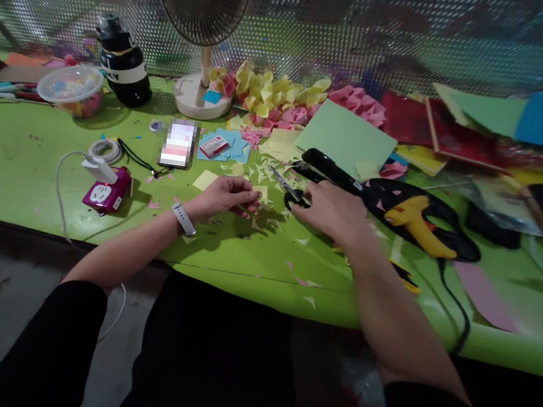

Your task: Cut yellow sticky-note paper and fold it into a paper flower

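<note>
My right hand grips the black-handled scissors, whose blades point up and left over the paper scraps. My left hand, with a pale watch band on its wrist, pinches a small pale yellow piece of paper between thumb and fingers. Its far edge is hard to make out. Beside that hand lies a yellow paper square. Small pointed paper offcuts are scattered under and around both hands.
Yellow and pink folded paper pieces are heaped behind, by a fan. A green sheet, black stapler and yellow glue gun lie right. Left are a phone, purple power socket and black bottle.
</note>
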{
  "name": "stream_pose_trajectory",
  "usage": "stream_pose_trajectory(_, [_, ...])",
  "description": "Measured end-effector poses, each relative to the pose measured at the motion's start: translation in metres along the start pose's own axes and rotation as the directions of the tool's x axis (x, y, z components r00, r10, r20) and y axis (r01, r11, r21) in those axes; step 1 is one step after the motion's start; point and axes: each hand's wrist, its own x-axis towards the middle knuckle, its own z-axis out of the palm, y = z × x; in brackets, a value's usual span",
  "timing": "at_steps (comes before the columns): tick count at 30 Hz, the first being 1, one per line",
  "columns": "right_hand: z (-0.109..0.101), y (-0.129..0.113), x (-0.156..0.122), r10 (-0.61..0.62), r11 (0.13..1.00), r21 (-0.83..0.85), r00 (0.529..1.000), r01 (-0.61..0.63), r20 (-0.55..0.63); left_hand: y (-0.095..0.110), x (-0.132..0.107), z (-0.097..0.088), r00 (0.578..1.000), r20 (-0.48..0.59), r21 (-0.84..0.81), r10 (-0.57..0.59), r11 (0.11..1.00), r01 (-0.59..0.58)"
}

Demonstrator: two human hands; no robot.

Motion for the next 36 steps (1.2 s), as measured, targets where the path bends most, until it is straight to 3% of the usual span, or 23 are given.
stream_pose_trajectory(3, [0.000, -0.005, 0.001, -0.006, 1.000, -0.025, 0.998, 0.007, 0.056, -0.001, 0.001, 0.001, 1.000, -0.012, 0.003, -0.006, 1.000, 0.007])
stream_pose_trajectory(15, [-0.006, 0.001, 0.002, 0.022, 1.000, -0.014, 0.995, -0.021, 0.094, 0.004, -0.001, 0.008, 0.996, -0.083, -0.045, -0.039, 0.998, 0.035])
stream_pose_trajectory(20, [-0.019, 0.005, -0.006, 0.086, 0.987, 0.131, 0.994, -0.094, 0.065, 0.001, 0.000, 0.007, 0.992, -0.124, -0.045, 0.032, 0.998, -0.038])
stream_pose_trajectory(22, [-0.022, 0.006, -0.009, 0.074, 0.935, 0.342, 0.995, -0.090, 0.060, -0.001, 0.000, 0.005, 0.987, -0.146, -0.068, 0.062, 0.995, -0.072])
stream_pose_trajectory(25, [-0.018, 0.005, -0.012, -0.014, 0.692, 0.719, 0.994, -0.066, 0.105, -0.002, 0.000, 0.002, 0.981, -0.167, -0.101, 0.102, 0.988, -0.120])
stream_pose_trajectory(28, [-0.011, 0.002, -0.012, -0.077, 0.501, 0.863, 0.990, -0.067, 0.122, 0.002, -0.002, 0.001, 0.974, -0.193, -0.129, 0.118, 0.981, -0.144])
stream_pose_trajectory(36, [-0.006, -0.017, -0.017, -0.295, 0.410, 0.908, 0.929, -0.089, 0.224, 0.010, -0.006, 0.002, 0.974, -0.203, -0.158, 0.106, 0.977, -0.139])
